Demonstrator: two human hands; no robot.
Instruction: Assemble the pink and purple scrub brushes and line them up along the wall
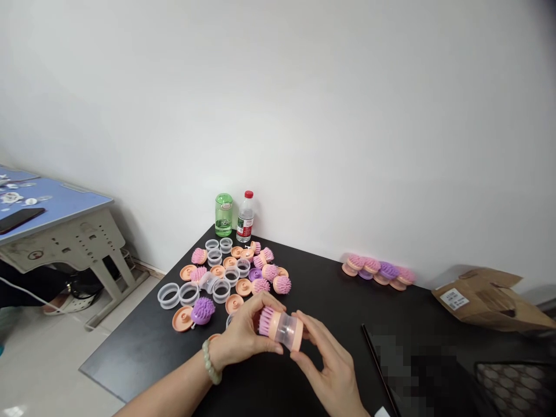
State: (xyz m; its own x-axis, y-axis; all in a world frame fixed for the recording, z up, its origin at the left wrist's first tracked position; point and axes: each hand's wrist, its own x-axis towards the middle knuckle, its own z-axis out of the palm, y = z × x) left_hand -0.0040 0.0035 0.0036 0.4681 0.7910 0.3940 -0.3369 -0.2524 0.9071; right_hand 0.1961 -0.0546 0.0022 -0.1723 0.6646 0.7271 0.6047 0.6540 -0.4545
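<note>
The left hand (243, 336) partly covers a brush (286, 331) and hides most of a clear ring (229, 320). The right edge crops a paper bag (499, 298), its label (454, 299) too small to read; the left edge, a phone (19, 220). Pixelation blurs part of the surface (321, 298).

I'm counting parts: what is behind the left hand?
Parts of a clear ring and a peach piece peek out past the left hand; their remainder, and anything else behind it, is covered.
</note>
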